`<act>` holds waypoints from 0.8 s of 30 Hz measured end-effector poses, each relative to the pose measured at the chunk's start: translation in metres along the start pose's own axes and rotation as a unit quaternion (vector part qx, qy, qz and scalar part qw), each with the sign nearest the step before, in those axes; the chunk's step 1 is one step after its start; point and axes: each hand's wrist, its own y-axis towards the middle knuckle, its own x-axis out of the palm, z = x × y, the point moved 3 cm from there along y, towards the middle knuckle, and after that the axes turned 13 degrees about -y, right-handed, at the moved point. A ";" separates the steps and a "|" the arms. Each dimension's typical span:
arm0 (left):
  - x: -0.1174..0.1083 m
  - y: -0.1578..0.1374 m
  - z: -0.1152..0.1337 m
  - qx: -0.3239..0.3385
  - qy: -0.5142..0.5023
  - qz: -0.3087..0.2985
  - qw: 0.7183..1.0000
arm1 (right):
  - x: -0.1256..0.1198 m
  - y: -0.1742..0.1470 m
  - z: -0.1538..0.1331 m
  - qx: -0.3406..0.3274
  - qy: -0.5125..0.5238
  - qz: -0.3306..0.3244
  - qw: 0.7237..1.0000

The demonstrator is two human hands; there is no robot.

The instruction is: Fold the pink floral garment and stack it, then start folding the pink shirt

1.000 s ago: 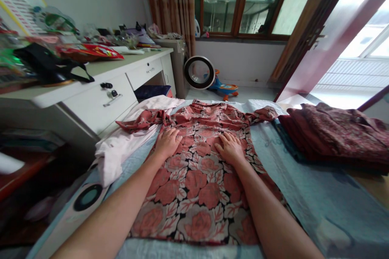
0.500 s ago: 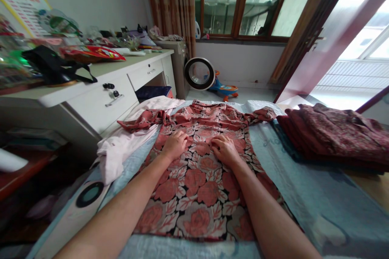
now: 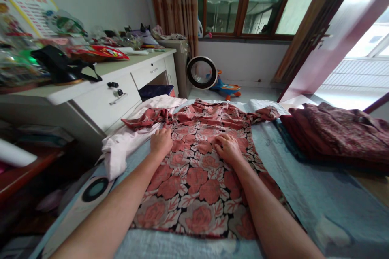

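Fingers of the left hand (image 3: 161, 143), at the garment's side edge, and right hand (image 3: 229, 149), bent upon it; grip cannot be told. Floral garment (image 3: 197, 182): spread on blue sheet (image 3: 267, 149), which shows beyond hem and right edge. Pale cloth (image 3: 121, 145) underlies left sleeve; folded clothes (image 3: 340, 133), right. Wall poster (image 3: 32, 10): lettering illegible.

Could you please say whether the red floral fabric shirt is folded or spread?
Spread: the red floral fabric shirt lies mostly flat, sleeves out sideways.
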 end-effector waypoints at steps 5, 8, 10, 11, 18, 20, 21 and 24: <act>0.014 -0.005 0.028 0.136 -0.091 -0.040 0.986 | 0.000 0.001 0.003 0.033 -0.020 -0.011 0.999; 0.026 -0.009 0.027 0.162 -0.113 -0.060 0.978 | 0.000 0.001 0.007 0.063 -0.042 -0.019 0.997; 0.030 -0.012 0.021 0.154 -0.101 -0.060 0.981 | -0.001 0.000 0.009 0.079 -0.054 -0.022 0.995; 0.030 -0.012 0.018 0.149 -0.094 -0.060 0.983 | -0.002 0.000 0.011 0.086 -0.058 -0.022 0.994; 0.018 -0.012 -0.001 0.103 -0.040 -0.043 0.993 | -0.002 -0.003 0.030 0.176 -0.105 -0.006 0.979; 0.013 -0.013 -0.007 0.086 -0.029 -0.028 0.995 | -0.003 -0.003 0.036 0.211 -0.123 -0.007 0.970; 0.010 -0.013 -0.010 0.076 -0.024 -0.019 0.997 | -0.003 -0.004 0.038 0.225 -0.130 -0.008 0.966; 0.002 -0.015 -0.011 0.053 -0.014 0.007 0.998 | -0.003 -0.003 0.041 0.245 -0.138 -0.005 0.960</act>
